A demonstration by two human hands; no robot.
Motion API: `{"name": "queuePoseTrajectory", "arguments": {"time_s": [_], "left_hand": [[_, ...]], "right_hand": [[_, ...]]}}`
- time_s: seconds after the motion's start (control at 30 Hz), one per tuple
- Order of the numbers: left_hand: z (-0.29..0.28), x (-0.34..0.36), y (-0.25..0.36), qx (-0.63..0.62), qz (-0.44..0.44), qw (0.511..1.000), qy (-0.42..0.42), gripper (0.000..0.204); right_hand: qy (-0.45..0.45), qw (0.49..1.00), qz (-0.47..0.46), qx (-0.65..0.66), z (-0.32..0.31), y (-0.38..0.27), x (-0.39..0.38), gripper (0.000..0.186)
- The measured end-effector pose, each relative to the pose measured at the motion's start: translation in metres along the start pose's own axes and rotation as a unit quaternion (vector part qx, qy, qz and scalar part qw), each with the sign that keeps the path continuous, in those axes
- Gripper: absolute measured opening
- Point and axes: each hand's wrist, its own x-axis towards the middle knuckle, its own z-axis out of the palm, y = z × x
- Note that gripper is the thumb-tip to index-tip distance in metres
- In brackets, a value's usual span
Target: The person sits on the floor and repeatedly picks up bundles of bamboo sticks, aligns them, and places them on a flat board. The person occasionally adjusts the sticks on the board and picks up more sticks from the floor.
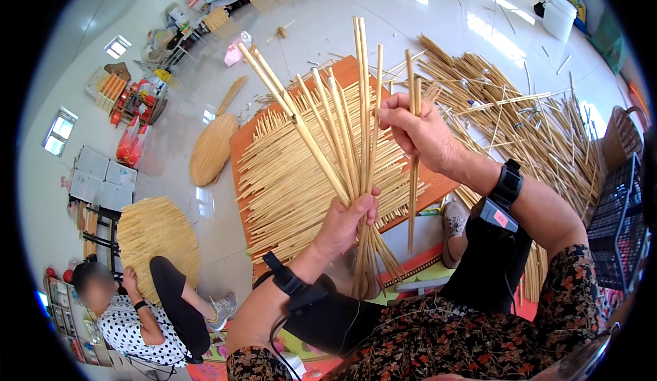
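My left hand is closed round a bundle of straw-coloured plant stalks, which fan out above the fist and spread again below it. To its right, my right hand is raised and holds a few separate stalks that hang upright. Its thumb and forefinger pinch near one stalk on the bundle's right side; whether they touch it is hard to tell. Beneath both hands, many stalks lie side by side on an orange-brown board.
A big heap of loose stalks covers the floor at right, beside a dark plastic crate. A white bucket stands far right. At lower left, a seated person holds a round woven panel. Another oval panel lies left of the board.
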Motion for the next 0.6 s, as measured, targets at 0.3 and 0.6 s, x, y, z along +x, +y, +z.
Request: {"name": "queuePoseTrajectory", "arguments": {"time_s": [0.3,0.6], "left_hand": [[0.003,0.003,-0.001,0.003,-0.021,1.0,-0.005,0.034],[0.008,0.004,0.0,-0.015,-0.037,0.999,-0.008,0.037]], "right_hand": [[0.069,0.985,-0.087,-0.129,0.01,-0.01,-0.009,0.012],[-0.1,0.975,-0.028,-0.196,0.015,-0.017,-0.018,0.026]]}}
